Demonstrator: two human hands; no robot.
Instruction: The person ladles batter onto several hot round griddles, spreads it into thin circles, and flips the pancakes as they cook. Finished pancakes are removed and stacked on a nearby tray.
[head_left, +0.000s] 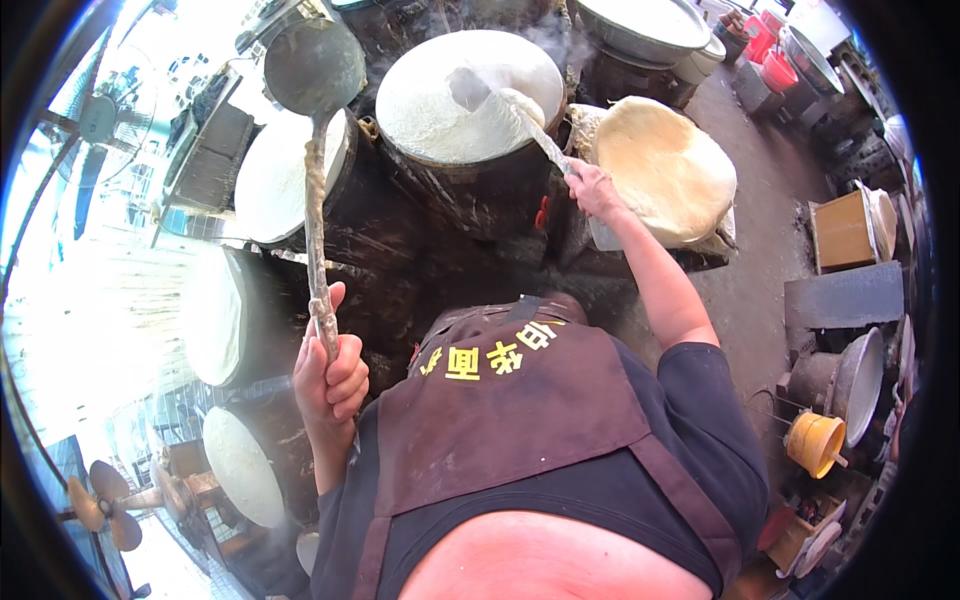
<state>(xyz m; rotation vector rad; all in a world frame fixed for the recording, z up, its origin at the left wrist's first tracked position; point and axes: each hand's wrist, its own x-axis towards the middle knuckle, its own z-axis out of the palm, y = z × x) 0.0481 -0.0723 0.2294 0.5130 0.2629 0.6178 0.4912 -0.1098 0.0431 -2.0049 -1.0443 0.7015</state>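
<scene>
- The left hand [328, 378] is wrapping its grip tight around the long ladle [316, 170], handle standing up, bowl on top
- The right hand [592, 190] is pinching a flat scraper [540, 140], pointing up-left onto the round white steamer top [440, 110]

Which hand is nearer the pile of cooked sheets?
Right. The right hand holds a scraper right beside the pile of cooked sheets, at its left edge. The left hand grips the ladle handle far off to the lower left.
</scene>
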